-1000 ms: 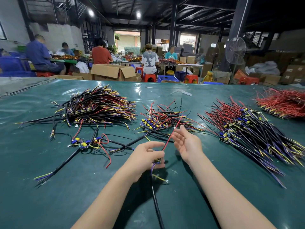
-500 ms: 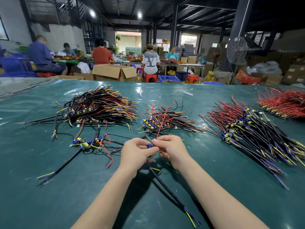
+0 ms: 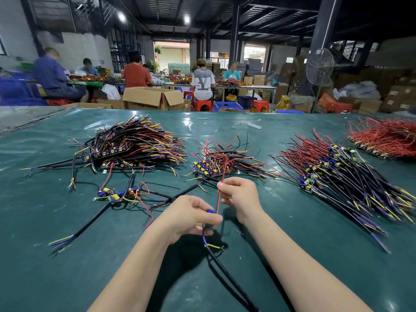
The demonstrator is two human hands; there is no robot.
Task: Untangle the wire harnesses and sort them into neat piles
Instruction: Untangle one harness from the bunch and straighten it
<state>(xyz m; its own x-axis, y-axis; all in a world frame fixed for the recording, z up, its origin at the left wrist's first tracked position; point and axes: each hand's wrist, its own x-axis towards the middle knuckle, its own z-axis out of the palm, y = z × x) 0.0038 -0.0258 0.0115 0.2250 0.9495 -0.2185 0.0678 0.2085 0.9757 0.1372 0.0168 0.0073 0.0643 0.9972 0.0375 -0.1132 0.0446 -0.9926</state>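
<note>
A: Both hands are up over the green surface (image 3: 67, 278), front and centre. What has the left hand (image 3: 191, 216) got?

B: Its grip is pinched on a harness (image 3: 208, 224), right at the little board with the blue part, thumb on top and fingers curled under. The black cable (image 3: 227, 273) drops from it and trails toward the near edge.

A: And the right hand (image 3: 239, 197)?

B: A narrow grip, thumb and forefinger nipping the red wire (image 3: 218, 200) of that same harness. The wire runs straight from the board up to those fingertips, then pokes on above them, in front of the middle pile (image 3: 216, 163).

A: Piles, quickly.

B: Four across the far half. Left pile (image 3: 135, 145), dark cables with yellow and red ends, fanned out. The middle pile, small, just beyond the hands. Right pile (image 3: 337, 174), black leads toward us, red ends away. And a red pile (image 3: 387, 138) at the far right edge.

A: Anything loose?

B: A few loose harnesses (image 3: 119, 195) lie tangled left of the hands, apart from every pile.
</note>
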